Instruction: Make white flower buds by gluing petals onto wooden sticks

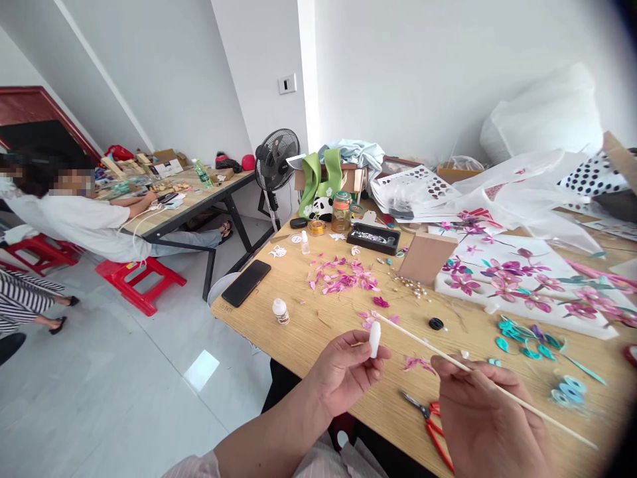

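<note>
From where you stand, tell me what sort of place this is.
Probably a craft workshop: pink paper petals strewn on a wooden worktable, a board of finished paper flowers, and another person working at a second table.

A flat black phone (245, 283) lies near the wooden table's (308, 332) left edge, with a small white bottle (281, 311) close beside it. Loose pink paper petals (341, 275) are scattered mid-table. Red-handled pliers (432, 421) rest at the near edge.

Bare tabletop (318, 332) beside scattered petals (341, 275)
</note>
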A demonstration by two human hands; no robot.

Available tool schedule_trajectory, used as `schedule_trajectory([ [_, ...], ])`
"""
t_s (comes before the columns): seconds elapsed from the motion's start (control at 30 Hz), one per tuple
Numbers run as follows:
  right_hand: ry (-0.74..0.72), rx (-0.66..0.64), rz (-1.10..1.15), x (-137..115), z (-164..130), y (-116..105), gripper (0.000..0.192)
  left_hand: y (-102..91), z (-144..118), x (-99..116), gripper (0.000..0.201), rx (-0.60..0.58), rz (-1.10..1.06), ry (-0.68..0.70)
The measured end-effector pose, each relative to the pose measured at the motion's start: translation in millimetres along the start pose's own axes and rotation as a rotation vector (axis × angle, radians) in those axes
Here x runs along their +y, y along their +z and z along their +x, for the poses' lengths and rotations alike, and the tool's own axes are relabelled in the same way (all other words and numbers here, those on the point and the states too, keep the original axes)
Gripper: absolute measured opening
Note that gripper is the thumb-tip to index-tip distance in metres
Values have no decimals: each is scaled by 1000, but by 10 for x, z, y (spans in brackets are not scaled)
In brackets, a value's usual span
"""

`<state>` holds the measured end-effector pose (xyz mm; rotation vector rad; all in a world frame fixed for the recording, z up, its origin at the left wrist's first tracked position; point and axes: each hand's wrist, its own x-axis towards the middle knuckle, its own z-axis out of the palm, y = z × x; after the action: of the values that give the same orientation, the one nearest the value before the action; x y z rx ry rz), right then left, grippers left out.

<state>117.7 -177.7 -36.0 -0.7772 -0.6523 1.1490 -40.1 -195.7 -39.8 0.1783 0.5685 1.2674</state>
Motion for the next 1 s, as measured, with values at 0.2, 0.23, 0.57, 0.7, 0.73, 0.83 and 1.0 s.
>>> schedule_trajectory([
  [0.2, 55, 16, 14, 80, 10, 11, 12, 9, -3, -6, 23, -11, 2, -2],
  [0.23, 57, 9, 11, 88, 8, 10, 12, 7, -2, -9, 23, -12, 1, -1],
  [0.57, 8, -42, 7, 95, 3, 12, 12, -8, 0, 0, 24, -7, 0, -2],
  [0.7, 7, -35, 15, 116, 8, 11, 12, 1, -5, 0, 24, -5, 5, -7],
  [0.73, 10, -28, 19, 118, 7, 12, 12, 1, -5, -2, 24, -5, 5, -8],
  [0.83, 40, 3, 9, 114, 3, 20, 12, -1, 1, -5, 24, -6, 0, -9],
  [1.0, 72, 40, -21, 94, 5, 33, 15, 4, 6, 6, 24, -7, -7, -8],
])
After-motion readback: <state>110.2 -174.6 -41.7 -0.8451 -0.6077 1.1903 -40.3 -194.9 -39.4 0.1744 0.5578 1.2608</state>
